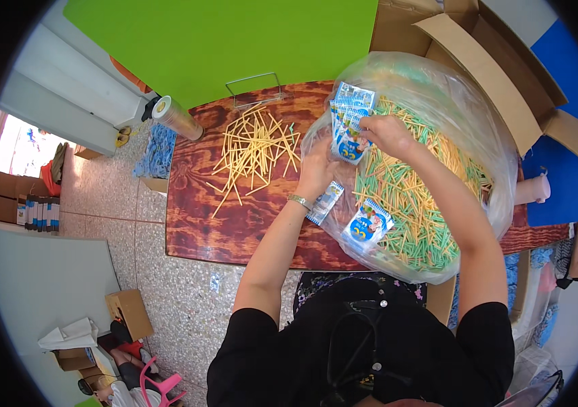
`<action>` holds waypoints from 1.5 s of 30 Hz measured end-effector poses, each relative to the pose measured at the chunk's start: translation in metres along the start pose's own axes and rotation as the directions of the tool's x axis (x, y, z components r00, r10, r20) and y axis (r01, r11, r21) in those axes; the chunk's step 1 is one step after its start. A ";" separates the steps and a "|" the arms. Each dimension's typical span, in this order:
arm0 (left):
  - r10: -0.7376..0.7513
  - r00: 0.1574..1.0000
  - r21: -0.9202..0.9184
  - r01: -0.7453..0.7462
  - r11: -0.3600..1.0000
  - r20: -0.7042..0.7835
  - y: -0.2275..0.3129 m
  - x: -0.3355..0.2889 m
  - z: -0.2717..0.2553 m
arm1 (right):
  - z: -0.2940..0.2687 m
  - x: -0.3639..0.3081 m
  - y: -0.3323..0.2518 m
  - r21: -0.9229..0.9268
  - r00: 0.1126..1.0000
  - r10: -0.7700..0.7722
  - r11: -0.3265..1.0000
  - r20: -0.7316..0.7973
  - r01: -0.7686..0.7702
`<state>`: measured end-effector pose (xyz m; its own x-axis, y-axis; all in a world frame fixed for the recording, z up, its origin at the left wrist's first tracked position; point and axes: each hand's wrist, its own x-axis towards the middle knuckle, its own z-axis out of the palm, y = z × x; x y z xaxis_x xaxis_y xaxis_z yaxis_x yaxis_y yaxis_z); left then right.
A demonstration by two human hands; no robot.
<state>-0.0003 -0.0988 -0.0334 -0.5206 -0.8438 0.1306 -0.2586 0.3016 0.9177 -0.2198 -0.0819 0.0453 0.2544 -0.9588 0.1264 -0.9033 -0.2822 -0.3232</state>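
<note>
The two hands work close together but apart from each other at a fanned stack of blue-and-white packets (351, 121), which sits over the left part of the open plastic bag (494, 150). The right hand (385, 136) pinches the stack's right side between thumb and fingers; the left hand (317, 166) closes on its lower left edge, though its fingertips are partly hidden. Good handling here seems to call for a light pinch near the crimped ends, with the left hand squaring the stack so that single packets part cleanly and none slip. Just below, a small packet (327, 202) lies near the left wrist and another loose packet (369, 222) rests on the bag's near side; the left forearm should keep off the first. The bag is heaped with thin green and yellow sticks (414, 203), so elbows are best held high over its soft rim. Leftward, the wood-grained desk (190, 227) offers room between the yellow stick pile (251, 152) and its near edge, while a wire stand (253, 91) and clear canister (179, 117) border the far left. To the right, an open cardboard box (492, 74) and a pale pink cylinder (533, 189) narrow the reach.
</note>
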 end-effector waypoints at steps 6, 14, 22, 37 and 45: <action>0.332 0.934 0.385 -0.358 0.851 0.136 0.009 0.002 0.017 | 0.023 0.014 -0.001 -0.078 0.979 0.204 0.976 -0.005 -0.204; 0.225 0.957 0.522 -0.290 0.802 0.185 0.001 0.015 0.020 | 0.006 -0.088 -0.057 -0.099 0.850 0.115 0.992 0.513 -0.074; 0.255 0.950 0.411 -0.309 0.858 0.182 0.044 -0.019 0.016 | 0.033 -0.125 -0.053 -0.058 0.957 0.168 0.986 0.235 -0.159; -0.122 0.880 -0.347 0.304 0.887 0.459 0.077 -0.074 0.048 | -0.035 -0.154 -0.062 0.483 0.970 0.200 0.868 -0.134 -0.112; -0.084 0.948 -0.252 0.166 0.954 0.306 0.093 -0.064 0.072 | -0.053 -0.193 -0.028 0.638 0.941 0.293 0.761 -0.170 -0.122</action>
<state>-0.0499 0.0157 0.0169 -0.7211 -0.6895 -0.0680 -0.1280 0.0361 0.9911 -0.2621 0.1128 0.0798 -0.0845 -0.9794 0.1836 -0.4977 -0.1182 -0.8593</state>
